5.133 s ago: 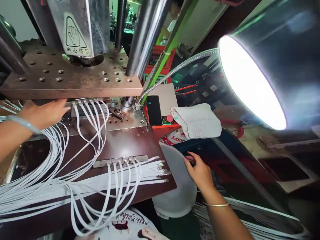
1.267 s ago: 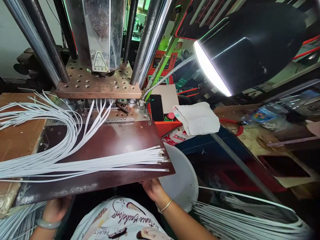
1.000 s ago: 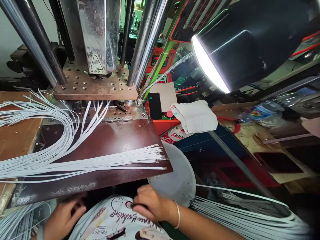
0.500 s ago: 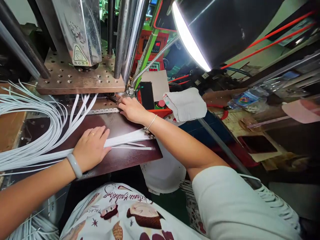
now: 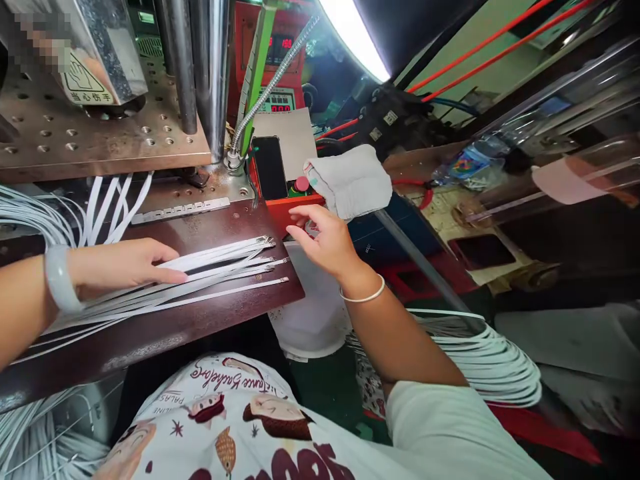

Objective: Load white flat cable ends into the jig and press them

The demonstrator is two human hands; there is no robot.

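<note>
A bundle of white flat cables (image 5: 220, 257) with small metal-tipped ends lies fanned over the dark red-brown work plate (image 5: 200, 320). My left hand (image 5: 125, 265) is closed around part of this bundle, thumb and index finger on either side; its other fingers are hidden. Off the plate's right corner, my right hand (image 5: 327, 243) hangs in the air with fingers loosely curved and apart, holding nothing. On the press bed, a pale segmented strip (image 5: 185, 211) lies below the drilled metal press plate (image 5: 165, 157). More white cables (image 5: 113, 207) run under that plate.
A lamp (image 5: 357, 40) on a bendable metal arm shines from above. Beyond my right hand are a folded white cloth (image 5: 353, 181), a phone (image 5: 270, 167) and a red button (image 5: 301, 184). A white bucket (image 5: 313, 320) stands below the plate's corner; coiled cables (image 5: 480, 360) hang at right.
My right hand has drawn back from the press bed, out to the right. My left hand now grips the cables, whose ends are more spread. The camera view has swung right.
</note>
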